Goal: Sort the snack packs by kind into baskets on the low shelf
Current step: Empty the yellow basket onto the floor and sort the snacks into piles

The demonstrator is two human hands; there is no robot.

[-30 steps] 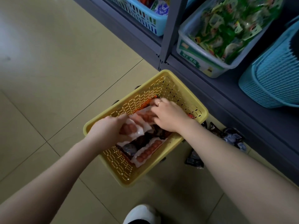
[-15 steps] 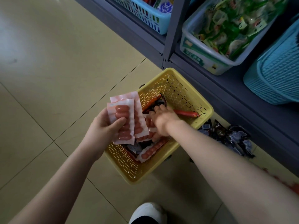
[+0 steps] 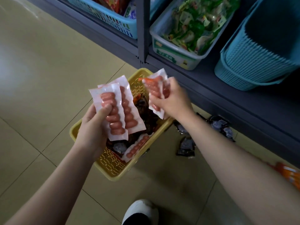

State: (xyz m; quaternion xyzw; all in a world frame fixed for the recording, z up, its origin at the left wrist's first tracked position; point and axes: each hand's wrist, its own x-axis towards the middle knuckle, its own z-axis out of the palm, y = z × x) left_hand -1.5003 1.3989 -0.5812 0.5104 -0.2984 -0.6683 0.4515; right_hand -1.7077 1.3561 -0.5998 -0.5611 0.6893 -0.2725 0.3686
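A yellow basket (image 3: 112,169) stands on the floor below the low shelf (image 3: 219,88). My left hand (image 3: 93,130) holds two flat packs of small sausages (image 3: 118,109) above the basket's left side. My right hand (image 3: 172,101) grips more sausage packs (image 3: 155,88) above the basket's far end. One sausage pack (image 3: 136,147) and dark snack packs (image 3: 142,109) lie inside the basket.
On the shelf stand a blue slotted basket (image 3: 113,18), a clear bin of green packs (image 3: 178,52) and a teal woven basket (image 3: 253,65). Dark packs (image 3: 186,145) lie on the floor to the right; orange packs (image 3: 290,174) at the right edge. My shoe (image 3: 141,211) is below.
Both hands have come up out of the yellow basket. The left raised two sausage packs first; the right then lifted more sausage packs from the basket.
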